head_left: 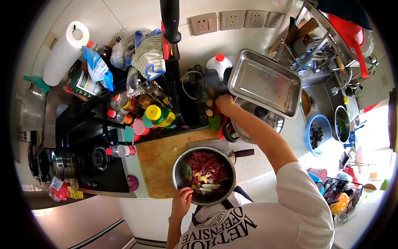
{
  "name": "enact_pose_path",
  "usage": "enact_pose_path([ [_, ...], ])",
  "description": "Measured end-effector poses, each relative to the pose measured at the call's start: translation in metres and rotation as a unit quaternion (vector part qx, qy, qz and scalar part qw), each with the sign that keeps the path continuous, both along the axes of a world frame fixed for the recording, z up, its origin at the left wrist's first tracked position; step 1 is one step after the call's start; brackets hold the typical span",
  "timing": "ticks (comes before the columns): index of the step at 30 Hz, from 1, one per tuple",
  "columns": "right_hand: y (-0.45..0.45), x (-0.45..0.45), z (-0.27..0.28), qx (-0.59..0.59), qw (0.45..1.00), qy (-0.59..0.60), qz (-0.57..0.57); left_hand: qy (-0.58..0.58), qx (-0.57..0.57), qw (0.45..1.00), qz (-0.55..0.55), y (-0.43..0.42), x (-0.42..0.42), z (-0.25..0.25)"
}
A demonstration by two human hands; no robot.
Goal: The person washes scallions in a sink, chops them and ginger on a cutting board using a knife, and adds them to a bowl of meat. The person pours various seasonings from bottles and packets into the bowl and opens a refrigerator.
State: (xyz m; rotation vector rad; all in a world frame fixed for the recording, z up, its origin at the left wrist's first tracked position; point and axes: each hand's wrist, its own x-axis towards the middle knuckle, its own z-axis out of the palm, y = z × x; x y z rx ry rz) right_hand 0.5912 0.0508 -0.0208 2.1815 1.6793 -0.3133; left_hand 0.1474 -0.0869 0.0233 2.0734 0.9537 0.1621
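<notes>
A steel mixing bowl (177,166) sits at the front edge of the wooden cutting board (157,162). Inside it lie strips of raw red meat (207,164), pale yellow slices (203,177) and some pale green-white slices (210,186). My left hand (181,202) is closed on the bowl's near left rim. My right hand (225,104) reaches to the back of the counter, fingers closed around a dark, blurred object (216,85) whose kind I cannot make out. Right behind that object stands a white jug with a red cap (219,63). A cleaver (243,153) lies beyond the bowl.
A steel tray (265,83) rests over a pot (244,133) to the right of my right hand. Several seasoning bottles, including a green one with a yellow cap (159,116), crowd the left. Further right are a sink (325,93) and a blue basin (318,128).
</notes>
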Motion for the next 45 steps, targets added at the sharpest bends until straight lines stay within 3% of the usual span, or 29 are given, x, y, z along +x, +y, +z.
enact_pose_path([
  [2, -0.003, 0.003, 0.012, -0.036, 0.997, 0.065, -0.009, -0.005, 0.003, 1.000, -0.003, 0.001, -0.001, -0.002],
  [5, -0.019, -0.001, 0.028, -0.004, 0.998, 0.032, 0.057, -0.013, 0.032, 0.999, -0.020, 0.001, 0.000, 0.000],
  [8, -0.038, -0.008, 0.033, 0.140, 0.985, 0.009, 0.102, -0.015, 0.024, 0.999, -0.020, 0.001, -0.003, -0.004],
  [14, -0.055, -0.037, 0.044, 0.214, 0.966, 0.108, 0.091, -0.031, 0.036, 0.999, -0.018, 0.006, 0.000, 0.006],
  [22, -0.064, -0.041, 0.054, 0.201, 0.964, 0.171, 0.033, -0.049, 0.064, 0.996, -0.042, 0.010, -0.005, 0.010],
  [26, -0.071, -0.045, 0.055, 0.257, 0.950, 0.175, 0.011, -0.061, 0.028, 0.996, -0.053, 0.019, -0.015, 0.004],
  [35, -0.070, -0.113, 0.094, 0.289, 0.943, 0.162, -0.024, -0.132, 0.078, 0.977, -0.146, 0.080, -0.054, 0.003],
  [39, -0.063, -0.161, 0.110, 0.330, 0.932, 0.149, -0.031, -0.123, 0.036, 0.985, -0.118, 0.114, -0.079, 0.008],
  [45, -0.075, -0.209, 0.116, 0.337, 0.924, 0.177, -0.027, -0.138, 0.075, 0.977, -0.145, 0.147, -0.090, 0.016],
])
